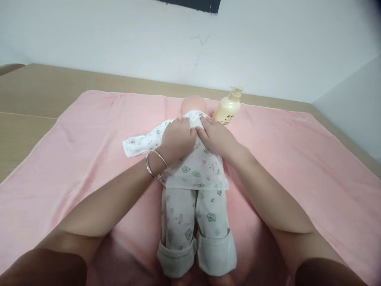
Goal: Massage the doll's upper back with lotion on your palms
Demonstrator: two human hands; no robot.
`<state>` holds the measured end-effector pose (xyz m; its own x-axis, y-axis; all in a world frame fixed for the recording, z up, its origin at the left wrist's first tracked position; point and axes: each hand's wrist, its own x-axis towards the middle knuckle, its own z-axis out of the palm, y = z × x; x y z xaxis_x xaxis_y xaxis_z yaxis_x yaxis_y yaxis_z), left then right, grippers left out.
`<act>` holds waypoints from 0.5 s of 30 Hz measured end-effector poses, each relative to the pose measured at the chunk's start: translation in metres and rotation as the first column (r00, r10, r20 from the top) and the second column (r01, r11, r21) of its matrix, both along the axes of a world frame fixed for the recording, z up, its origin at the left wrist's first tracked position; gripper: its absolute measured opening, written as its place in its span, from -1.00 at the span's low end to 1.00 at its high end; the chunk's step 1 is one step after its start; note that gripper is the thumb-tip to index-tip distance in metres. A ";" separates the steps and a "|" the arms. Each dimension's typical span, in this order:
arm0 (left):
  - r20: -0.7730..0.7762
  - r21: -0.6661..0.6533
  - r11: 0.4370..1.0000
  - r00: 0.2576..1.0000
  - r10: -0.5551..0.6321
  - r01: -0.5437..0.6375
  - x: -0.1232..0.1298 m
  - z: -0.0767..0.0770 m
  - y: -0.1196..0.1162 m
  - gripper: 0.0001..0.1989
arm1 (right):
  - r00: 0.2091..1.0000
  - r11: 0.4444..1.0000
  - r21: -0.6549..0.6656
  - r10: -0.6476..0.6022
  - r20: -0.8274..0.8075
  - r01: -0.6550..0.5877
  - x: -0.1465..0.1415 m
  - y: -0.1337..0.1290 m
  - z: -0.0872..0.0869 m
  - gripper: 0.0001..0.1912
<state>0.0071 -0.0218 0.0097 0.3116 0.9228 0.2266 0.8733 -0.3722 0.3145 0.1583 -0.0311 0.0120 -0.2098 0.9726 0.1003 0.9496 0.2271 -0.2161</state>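
Note:
A baby doll [193, 104] lies on its back in a white printed shirt [196, 174] and matching trousers [212, 210] with turned-up cuffs. Only the rounded top of its head shows above the collar. My left hand [178, 137], with two silver bangles at the wrist, has its fingers bent over the shirt's upper chest, gripping the cloth near the neck. Across the other side of the chest lies my right hand [217, 137], fingers stretched out and thumb apart, touching the shirt by the collar. One sleeve [141, 143] stretches out flat to the left; the other is hidden.
A cream pump bottle [228, 106] stands just right of the doll's head. Beneath everything a pink blanket [285, 159] covers most of the wooden table [35, 85]. Behind the table rises a white wall [119, 43] with a crack and a dark panel [196, 4].

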 end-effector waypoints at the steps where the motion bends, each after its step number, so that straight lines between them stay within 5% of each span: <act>1: 0.026 -0.029 1.000 1.000 0.002 -0.001 -0.002 0.000 0.006 -0.69 | 0.999 0.999 0.046 -0.020 0.035 0.018 -0.006 -0.004 -0.001 -0.35; 6: 0.077 -0.094 0.995 0.997 0.024 -0.016 -0.006 -0.003 0.024 -0.61 | 0.986 0.978 0.197 -0.102 0.134 0.074 -0.027 -0.025 -0.002 -0.42; 15: -0.203 0.217 0.976 0.979 0.014 0.032 0.003 -0.006 -0.012 -0.57 | 0.997 0.996 0.031 -0.081 -0.015 0.081 -0.006 -0.001 0.006 -0.52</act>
